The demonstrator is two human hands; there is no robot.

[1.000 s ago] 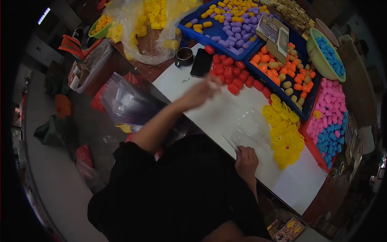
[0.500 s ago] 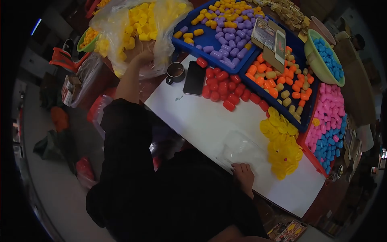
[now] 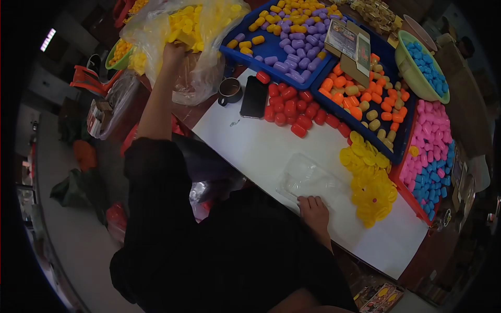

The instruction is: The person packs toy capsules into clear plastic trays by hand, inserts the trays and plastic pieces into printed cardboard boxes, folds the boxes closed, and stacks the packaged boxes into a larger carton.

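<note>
My left hand (image 3: 175,51) is at the yellow pieces (image 3: 188,25) in the plastic bag (image 3: 224,31), my right hand (image 3: 314,213) at the clear tray's (image 3: 308,177) edge, both grips too hidden to tell.

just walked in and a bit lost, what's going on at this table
A person is working with two bare hands at a white-topped table. The left hand reaches into a clear bag of yellow pieces, its fingertips hidden. The right hand is at the near edge of a clear plastic tray, with no capsules showing in it. Loose red capsules and yellow discs lie nearby.
</note>
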